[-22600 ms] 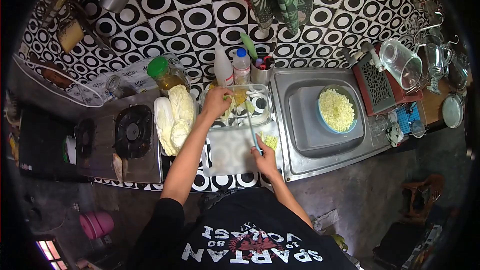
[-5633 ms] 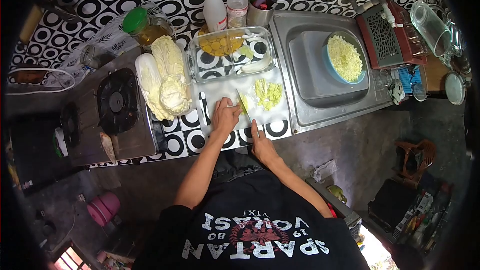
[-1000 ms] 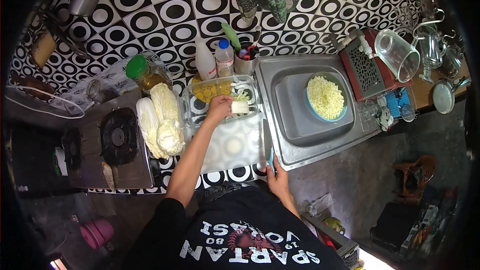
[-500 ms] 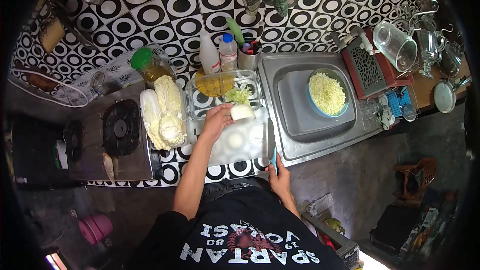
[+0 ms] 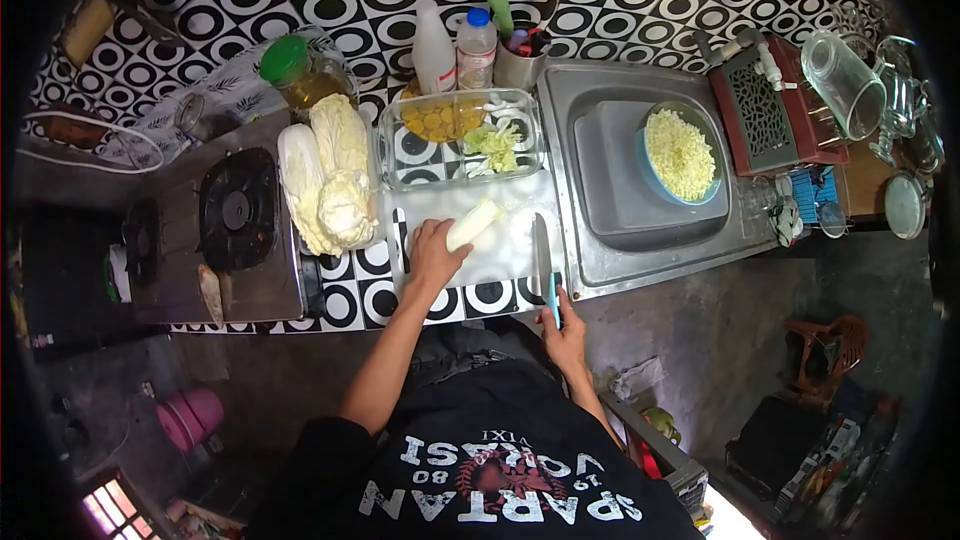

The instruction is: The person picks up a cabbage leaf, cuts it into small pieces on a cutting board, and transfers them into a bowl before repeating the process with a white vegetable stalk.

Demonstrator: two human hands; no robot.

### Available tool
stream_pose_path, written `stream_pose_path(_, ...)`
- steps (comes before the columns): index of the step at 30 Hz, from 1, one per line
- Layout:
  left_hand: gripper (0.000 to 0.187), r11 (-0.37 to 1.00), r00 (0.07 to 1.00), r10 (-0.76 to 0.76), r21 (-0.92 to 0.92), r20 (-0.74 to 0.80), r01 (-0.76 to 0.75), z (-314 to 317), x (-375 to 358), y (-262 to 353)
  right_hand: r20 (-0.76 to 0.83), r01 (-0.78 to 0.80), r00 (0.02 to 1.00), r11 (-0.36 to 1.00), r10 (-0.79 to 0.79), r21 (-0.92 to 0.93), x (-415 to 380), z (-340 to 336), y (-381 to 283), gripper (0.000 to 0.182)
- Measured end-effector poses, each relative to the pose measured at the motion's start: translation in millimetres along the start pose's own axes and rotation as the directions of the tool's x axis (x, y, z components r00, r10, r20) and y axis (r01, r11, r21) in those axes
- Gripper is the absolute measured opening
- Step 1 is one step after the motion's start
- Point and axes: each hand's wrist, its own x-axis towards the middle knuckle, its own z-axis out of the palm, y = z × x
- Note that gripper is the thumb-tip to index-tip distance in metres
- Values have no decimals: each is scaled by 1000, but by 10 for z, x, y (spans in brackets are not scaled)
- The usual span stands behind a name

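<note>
A pale piece of cabbage (image 5: 474, 224) lies over the translucent cutting board (image 5: 500, 265), with the fingers of my left hand (image 5: 436, 255) closed on its near left end. My right hand (image 5: 565, 328) grips a knife by its blue handle (image 5: 554, 296); the blade (image 5: 543, 245) points away from me at the board's right side. Behind the board, a clear glass tray (image 5: 400, 172) holds green leafy scraps (image 5: 493, 147). Whole napa cabbages (image 5: 325, 175) rest left of the board.
A bowl of chopped cabbage (image 5: 682, 155) stands in the steel sink (image 5: 590, 265) at right. At left is a gas stove (image 5: 170, 260). Behind the tray are a white bottle (image 5: 433, 50), a blue-capped bottle (image 5: 477, 50) and a metal utensil cup (image 5: 518, 70). A green-lidded jar (image 5: 305, 80) is near the wall.
My left hand has come nearer to me and lowered the cabbage piece toward the board, its far end now tilted right. The knife stays in my right hand. The view has shifted.
</note>
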Motion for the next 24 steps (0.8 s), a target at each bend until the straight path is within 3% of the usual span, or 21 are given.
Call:
stream_pose_path(4, 43, 999, 996, -36, 42, 83, 33, 15, 48, -10, 68, 26, 998, 996, -20, -82, 23, 96, -79, 37)
stream_pose_path(7, 38, 997, 989, -67, -26, 129, 71, -150, 37, -10, 90, 103, 992, 977, -87, -185, 40, 201, -38, 37)
stream_pose_path(9, 30, 986, 992, -122, -113, -11, 120, -302, -64, -23, 130, 138, 985, 975, -116, -175, 38, 293, -20, 37)
stream_pose_path(11, 28, 976, 988, -152, -160, -29, 145, -428, -182, -94, 263, 482, 866, 849, -425, -215, 85, 415, 20, 38)
stream_pose_path(12, 27, 967, 984, -157, -213, -80, 137, -540, -253, -65, 381, 485, 843, 842, -380, -236, 116, 456, 32, 39)
stream_pose_path(13, 27, 956, 978, -165, -267, -130, 126, -626, -328, -56, 377, 481, 846, 845, -376, -236, 134, 471, -1, 39)
stream_pose_path(15, 26, 972, 982, -135, -208, -134, 105, -749, -464, -89, 339, 399, 911, 701, -233, -591, 159, 499, -66, 41)
stream_pose_path(16, 26, 950, 978, -175, -281, -114, 137, -826, -516, -73, 145, 359, 931, 762, -335, -539, 236, 543, 46, 42)
stream_pose_path(17, 26, 920, 972, -216, -352, -90, 172, -873, -566, -79, 19, 217, 967, 791, -252, -571, 276, 539, 92, 42)
stream_pose_path(19, 24, 934, 976, -188, -328, -110, 143, -909, -639, -130, -38, 241, 953, 827, -301, -508, 232, 587, 65, 41)
stream_pose_path(22, 24, 902, 971, -222, -397, -86, 171, -930, -659, -161, 368, 483, 871, 708, -326, -515, 62, 694, -25, 40)
stream_pose_path(24, 24, 905, 978, -174, -410, -117, 112, -953, -635, -191, 329, 434, 898, 707, -291, -558, 68, 731, -77, 38)
